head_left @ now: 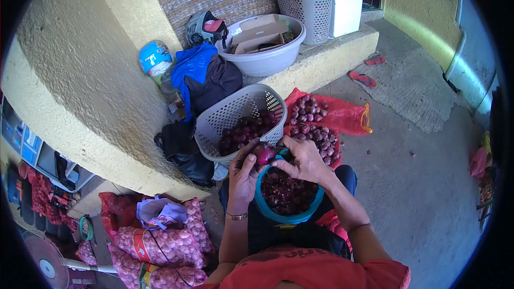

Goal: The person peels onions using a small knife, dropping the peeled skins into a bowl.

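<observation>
A peeled, shiny red onion (263, 153) is in my left hand (244, 176), fingers and thumb wrapped round it. My right hand (304, 161) is closed beside the onion, pinching a small dark tool (284, 154) whose kind I cannot make out. Below both hands, between my legs, stands a teal-rimmed tub (261, 199) holding dark onion skins (289, 191). Just beyond is a grey perforated basket (206, 120) with shiny red onions (243, 132) in it. Right of the basket, duller onions (321, 142) lie on a red mesh sack (348, 115).
A concrete ledge (342, 48) carries a wide white basin (267, 64) and a tall grey basket (316, 16). Full onion sacks (160, 246) are stacked at lower left, a purple bag (160, 212) on top. A dark bag (187, 152) lies beside the curved wall (101, 91). Sandals (363, 79) lie at right.
</observation>
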The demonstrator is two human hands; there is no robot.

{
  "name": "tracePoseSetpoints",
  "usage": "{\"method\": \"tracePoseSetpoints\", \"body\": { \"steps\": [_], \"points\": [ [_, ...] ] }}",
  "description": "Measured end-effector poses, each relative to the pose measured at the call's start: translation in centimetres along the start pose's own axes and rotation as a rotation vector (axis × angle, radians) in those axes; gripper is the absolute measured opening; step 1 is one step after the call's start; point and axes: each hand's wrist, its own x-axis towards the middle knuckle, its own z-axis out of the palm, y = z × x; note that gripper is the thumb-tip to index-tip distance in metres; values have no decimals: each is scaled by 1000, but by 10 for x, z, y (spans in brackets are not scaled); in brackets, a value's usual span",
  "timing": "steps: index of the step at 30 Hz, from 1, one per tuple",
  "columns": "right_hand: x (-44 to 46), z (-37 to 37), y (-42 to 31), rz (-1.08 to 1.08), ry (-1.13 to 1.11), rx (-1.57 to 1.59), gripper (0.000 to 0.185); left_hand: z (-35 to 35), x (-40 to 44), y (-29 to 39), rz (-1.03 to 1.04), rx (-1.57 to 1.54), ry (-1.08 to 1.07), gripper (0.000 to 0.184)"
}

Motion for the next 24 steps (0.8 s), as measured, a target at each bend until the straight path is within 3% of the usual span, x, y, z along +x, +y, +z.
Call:
{"method": "tracePoseSetpoints", "body": {
  "steps": [6,24],
  "points": [
    [1,2,5,-95,37,-77,43,-2,1,-3,-3,-24,1,37],
    [0,-3,5,-61,88,-137,41,8,7,-4,8,-33,13,39]
  ]
}}
